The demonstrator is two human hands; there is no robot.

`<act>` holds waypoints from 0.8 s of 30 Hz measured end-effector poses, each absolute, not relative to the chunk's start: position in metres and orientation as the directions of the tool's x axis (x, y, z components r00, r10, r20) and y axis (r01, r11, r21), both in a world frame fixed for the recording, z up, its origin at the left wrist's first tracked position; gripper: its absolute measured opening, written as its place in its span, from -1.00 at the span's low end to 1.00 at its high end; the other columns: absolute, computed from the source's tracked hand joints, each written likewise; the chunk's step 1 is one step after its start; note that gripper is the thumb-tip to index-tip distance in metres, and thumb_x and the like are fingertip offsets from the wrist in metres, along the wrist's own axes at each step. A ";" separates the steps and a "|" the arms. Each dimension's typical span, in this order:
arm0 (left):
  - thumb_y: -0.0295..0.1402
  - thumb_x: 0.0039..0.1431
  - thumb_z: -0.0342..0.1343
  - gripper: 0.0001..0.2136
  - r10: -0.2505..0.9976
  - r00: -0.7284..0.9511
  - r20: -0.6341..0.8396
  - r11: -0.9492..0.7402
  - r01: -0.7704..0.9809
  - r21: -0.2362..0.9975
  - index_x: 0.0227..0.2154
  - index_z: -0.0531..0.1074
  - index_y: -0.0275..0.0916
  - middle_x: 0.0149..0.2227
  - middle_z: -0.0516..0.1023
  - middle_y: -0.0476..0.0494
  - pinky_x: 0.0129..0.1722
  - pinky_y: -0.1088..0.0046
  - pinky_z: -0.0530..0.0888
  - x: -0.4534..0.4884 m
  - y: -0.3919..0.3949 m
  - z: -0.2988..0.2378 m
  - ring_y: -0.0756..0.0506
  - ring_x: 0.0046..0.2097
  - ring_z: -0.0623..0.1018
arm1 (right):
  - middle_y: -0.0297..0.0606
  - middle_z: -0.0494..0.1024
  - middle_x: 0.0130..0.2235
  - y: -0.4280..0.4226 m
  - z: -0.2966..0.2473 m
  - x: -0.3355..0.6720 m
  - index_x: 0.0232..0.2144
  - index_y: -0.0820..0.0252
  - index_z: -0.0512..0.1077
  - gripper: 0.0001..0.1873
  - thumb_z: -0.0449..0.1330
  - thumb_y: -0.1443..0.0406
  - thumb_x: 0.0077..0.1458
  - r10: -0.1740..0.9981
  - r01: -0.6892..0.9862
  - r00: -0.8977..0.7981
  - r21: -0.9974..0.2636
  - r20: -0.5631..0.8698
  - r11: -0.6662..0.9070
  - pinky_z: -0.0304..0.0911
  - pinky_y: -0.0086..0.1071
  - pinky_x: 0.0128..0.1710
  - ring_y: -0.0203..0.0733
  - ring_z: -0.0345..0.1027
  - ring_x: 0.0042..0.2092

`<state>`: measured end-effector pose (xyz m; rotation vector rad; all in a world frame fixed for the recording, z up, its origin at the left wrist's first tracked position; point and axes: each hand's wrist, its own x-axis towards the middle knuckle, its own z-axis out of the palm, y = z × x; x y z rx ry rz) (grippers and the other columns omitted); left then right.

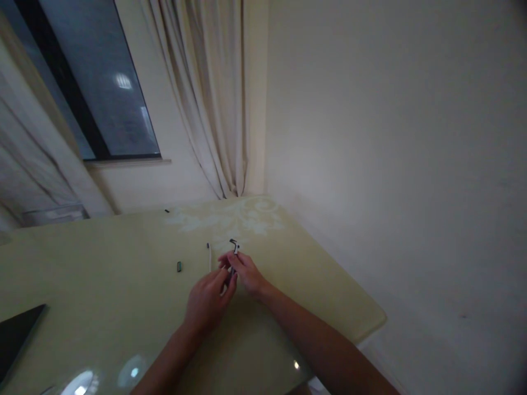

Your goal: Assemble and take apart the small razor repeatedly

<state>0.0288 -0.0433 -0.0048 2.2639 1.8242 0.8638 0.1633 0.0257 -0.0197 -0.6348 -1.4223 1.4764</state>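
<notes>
Both hands meet above the table, closed around one small slim object with a pale body and a dark hooked top; its kind is too small to make out. My right hand pinches it near the upper end. Lower down, my left hand has its fingertips closed on the same object, and its lower part is mostly hidden by the fingers. Just left of the hands lies a thin white stick-like piece with a dark tip. Farther left is a small dark rectangular piece with a greenish middle.
The glossy pale green table meets the walls at the back and right. A tiny dark piece lies near its back edge. At the left edge sits a dark flat panel. Curtains hang beside a window.
</notes>
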 end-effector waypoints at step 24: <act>0.04 0.06 0.34 -0.43 0.988 0.011 0.154 -0.155 0.066 0.986 0.08 0.57 -0.17 -0.08 0.64 -0.21 0.06 0.29 0.49 -0.008 -0.033 -0.011 -0.24 0.04 0.56 | -0.52 0.13 -0.70 0.019 -0.003 0.186 -0.62 0.19 0.32 -0.31 0.21 -0.28 0.10 0.673 -0.126 -0.738 -0.989 0.042 -0.076 -0.25 -0.38 -0.61 -0.44 -0.12 -0.65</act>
